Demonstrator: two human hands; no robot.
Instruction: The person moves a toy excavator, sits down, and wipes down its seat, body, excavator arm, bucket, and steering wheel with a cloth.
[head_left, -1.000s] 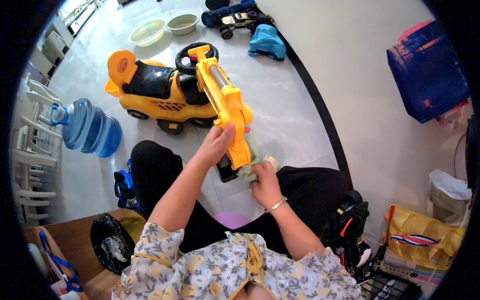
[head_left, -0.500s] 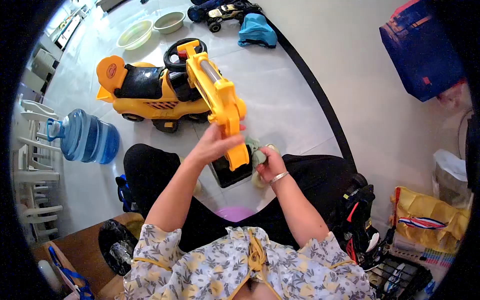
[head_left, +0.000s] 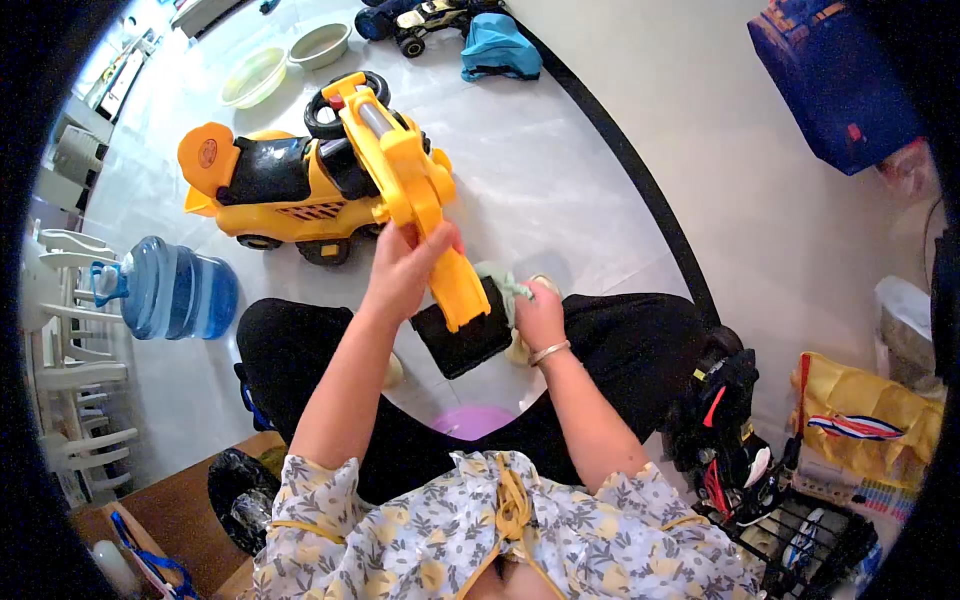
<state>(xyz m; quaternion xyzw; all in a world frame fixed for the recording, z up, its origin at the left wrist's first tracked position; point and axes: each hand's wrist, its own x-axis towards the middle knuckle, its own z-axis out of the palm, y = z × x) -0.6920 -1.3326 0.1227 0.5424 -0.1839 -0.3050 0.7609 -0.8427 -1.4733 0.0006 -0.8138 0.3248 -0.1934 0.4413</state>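
Note:
A yellow ride-on toy excavator point(head_left: 330, 218) stands on the floor in front of me, its digger arm point(head_left: 400, 165) reaching toward my knees. My left hand point(head_left: 408, 272) is closed around the lower part of that arm. At the arm's end hangs a black bucket point(head_left: 462, 345), between my legs. My right hand point(head_left: 541, 314) pinches a pale green cloth point(head_left: 500, 284), which lies against the bucket's right edge. Part of the cloth is hidden behind the bucket and my fingers.
A pink-purple basin point(head_left: 472, 422) is on the floor between my feet. To the left are a blue water jug point(head_left: 180, 288) and white chairs point(head_left: 75, 330). Two basins point(head_left: 255, 78) and a blue cap point(head_left: 500, 47) lie farther off. A yellow bag point(head_left: 870, 415) is at right.
The digger arm and my left hand have shifted left, and more of the black bucket shows. My right hand has moved slightly with the cloth. The view has also shifted a little.

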